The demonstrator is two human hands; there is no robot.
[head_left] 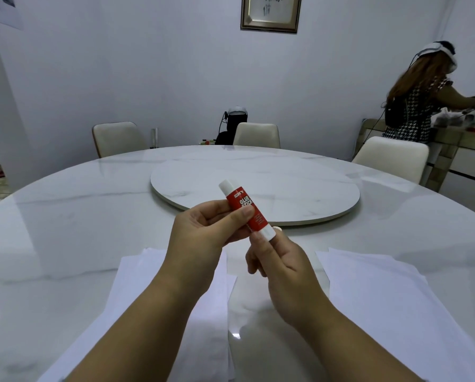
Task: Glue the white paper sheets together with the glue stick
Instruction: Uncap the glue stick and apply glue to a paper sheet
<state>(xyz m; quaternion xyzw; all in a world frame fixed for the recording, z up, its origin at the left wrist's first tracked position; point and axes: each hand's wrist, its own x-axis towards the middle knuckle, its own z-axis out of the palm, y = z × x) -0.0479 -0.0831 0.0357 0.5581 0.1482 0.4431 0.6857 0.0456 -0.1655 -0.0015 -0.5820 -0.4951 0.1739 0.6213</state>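
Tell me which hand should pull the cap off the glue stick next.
Probably the right hand: it pinches the white end of the red-and-white glue stick, apparently the cap, while the left hand grips the body.

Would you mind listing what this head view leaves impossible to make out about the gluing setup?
- Left paper stack: largely covered by the left forearm, bottom cut off by the frame edge.
- Right paper stack: sheet count too fine to tell.
- Glue stick: lower label hidden by the left hand; the right hand covers its near end.
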